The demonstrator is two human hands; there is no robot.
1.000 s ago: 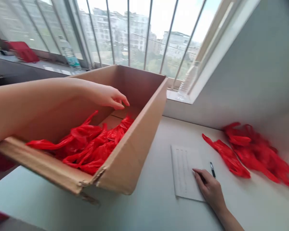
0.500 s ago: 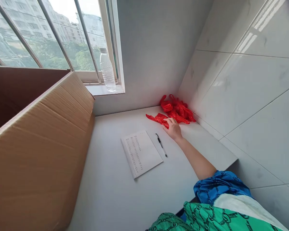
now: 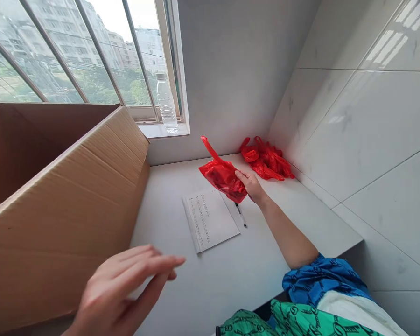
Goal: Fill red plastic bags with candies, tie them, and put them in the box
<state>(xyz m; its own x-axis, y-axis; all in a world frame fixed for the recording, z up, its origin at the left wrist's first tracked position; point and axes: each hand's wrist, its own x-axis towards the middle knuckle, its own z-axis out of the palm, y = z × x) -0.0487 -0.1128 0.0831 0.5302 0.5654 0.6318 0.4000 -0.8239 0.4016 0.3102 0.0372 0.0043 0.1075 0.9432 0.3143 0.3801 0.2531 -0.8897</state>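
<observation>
My right hand (image 3: 251,185) is closed on the edge of a red plastic bag (image 3: 224,179) and holds it up over the table. One handle of the bag sticks up to the left, and its lower part hides the top of a pen (image 3: 241,217). My left hand (image 3: 126,284) is in the near foreground beside the cardboard box, its fingers stretched out and nothing in them. Beyond my right hand, a heap of red plastic bags (image 3: 268,158) lies in the corner. A notebook (image 3: 213,224) with handwritten lines rests on the table below the held bag.
A large open cardboard box (image 3: 73,210) takes up the left side, with a bit of red at its far left edge. On the windowsill stands a clear plastic bottle (image 3: 167,107). A tiled wall (image 3: 371,140) bounds the white table (image 3: 301,214) at the right.
My right hand has lifted the red bag off the table, bringing it nearer and away from the heap. My left hand has come into view at the lower left. The view has shifted slightly left.
</observation>
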